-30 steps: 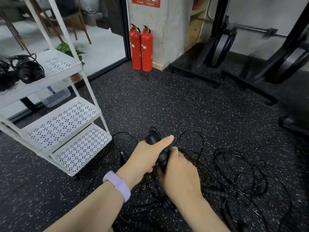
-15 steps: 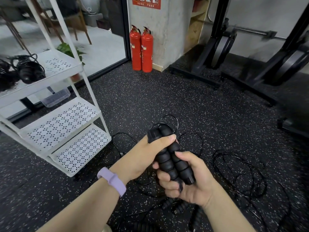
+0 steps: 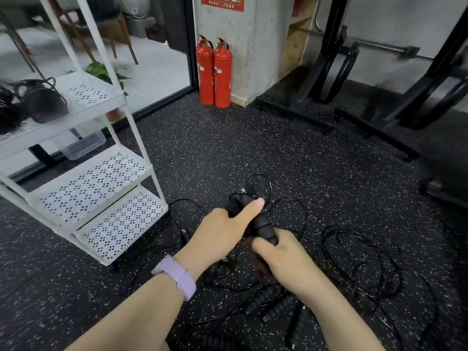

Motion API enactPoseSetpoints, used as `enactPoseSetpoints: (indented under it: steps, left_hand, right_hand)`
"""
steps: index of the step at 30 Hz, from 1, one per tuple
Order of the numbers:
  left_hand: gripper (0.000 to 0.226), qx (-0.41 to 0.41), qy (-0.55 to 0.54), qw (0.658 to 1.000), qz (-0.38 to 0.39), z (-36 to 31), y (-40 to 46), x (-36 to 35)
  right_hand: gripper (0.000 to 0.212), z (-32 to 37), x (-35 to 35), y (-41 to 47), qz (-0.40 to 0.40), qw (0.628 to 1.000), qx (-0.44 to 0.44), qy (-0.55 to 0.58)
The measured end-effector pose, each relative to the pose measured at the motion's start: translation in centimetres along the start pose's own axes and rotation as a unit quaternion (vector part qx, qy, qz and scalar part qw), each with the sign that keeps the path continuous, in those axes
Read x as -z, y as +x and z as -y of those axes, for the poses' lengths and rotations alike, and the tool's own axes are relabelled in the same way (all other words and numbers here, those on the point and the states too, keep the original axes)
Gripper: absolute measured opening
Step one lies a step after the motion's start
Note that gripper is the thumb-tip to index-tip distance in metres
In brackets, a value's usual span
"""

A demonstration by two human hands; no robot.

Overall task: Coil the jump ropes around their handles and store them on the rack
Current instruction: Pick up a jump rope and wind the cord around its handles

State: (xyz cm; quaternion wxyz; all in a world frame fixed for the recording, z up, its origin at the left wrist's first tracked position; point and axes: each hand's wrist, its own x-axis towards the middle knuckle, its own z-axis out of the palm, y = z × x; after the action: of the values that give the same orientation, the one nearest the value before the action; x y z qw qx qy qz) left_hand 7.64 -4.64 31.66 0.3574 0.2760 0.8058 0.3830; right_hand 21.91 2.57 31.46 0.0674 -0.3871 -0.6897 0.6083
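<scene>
Black ribbed jump-rope handles (image 3: 255,219), two of them side by side, sit between my hands, raised over the floor. My left hand (image 3: 222,231) wraps the upper ends, its thumb (image 3: 249,207) lying straight across the tops. My right hand (image 3: 283,257) grips the lower ends from below, fingers curled round them, its back toward the camera. A thin black cord (image 3: 260,178) loops out just beyond the handle tops.

Below and to the right of my right hand, loose rope (image 3: 364,259) lies in tangled loops on the speckled black floor (image 3: 228,148). Nearer me, under my right forearm, more ribbed handles (image 3: 268,300) lie on the floor. A lilac wristband (image 3: 177,274) sits on my left wrist.

Left of my left hand stands the white rack (image 3: 101,178) with perforated shelves. On its upper shelf, well up and left, rest coiled ropes (image 3: 40,102), blurred. Far ahead of my hands, two red fire extinguishers (image 3: 215,74) stand against a concrete pillar (image 3: 258,46). Ahead and right, black gym frames (image 3: 354,92) rest on the floor.
</scene>
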Motion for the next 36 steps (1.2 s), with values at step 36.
enactPoseSetpoints:
  steps: [36]
  left_hand:
    - [0.092, -0.155, 0.164, 0.971, 0.077, -1.2, -0.6, 2.2]
  right_hand:
    - [0.012, 0.1, 3.1, -1.1, 0.091, 0.959, 0.033, 0.265]
